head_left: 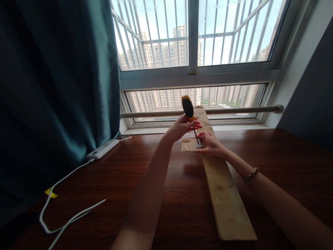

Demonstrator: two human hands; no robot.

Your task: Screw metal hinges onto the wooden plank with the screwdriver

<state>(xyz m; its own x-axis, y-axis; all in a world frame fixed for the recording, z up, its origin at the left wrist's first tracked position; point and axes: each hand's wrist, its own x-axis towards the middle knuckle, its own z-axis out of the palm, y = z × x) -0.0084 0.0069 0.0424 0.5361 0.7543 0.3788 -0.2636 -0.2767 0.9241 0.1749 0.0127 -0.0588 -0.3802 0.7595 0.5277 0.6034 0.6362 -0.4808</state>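
My left hand point(180, 127) is closed around a screwdriver point(187, 107) with a black and yellow handle. The screwdriver leans, handle up, and its metal shaft runs down to a small silvery metal bracket point(199, 146). That bracket lies where a long wooden board point(226, 198) meets a short wooden piece point(187, 144) jutting out to the left. My right hand point(212, 145) rests at the board, thumb and fingers curled about the bracket beside the screwdriver's tip. Exactly what the right fingertips pinch is partly hidden.
Both wooden pieces lie on a dark reddish-brown tabletop point(117, 180). A white power bank point(102, 149) with a white cable point(63, 178) sits at the left, by a dark blue curtain point(59, 76). Beyond the far edge, a horizontal rail point(241, 110) crosses before the barred window.
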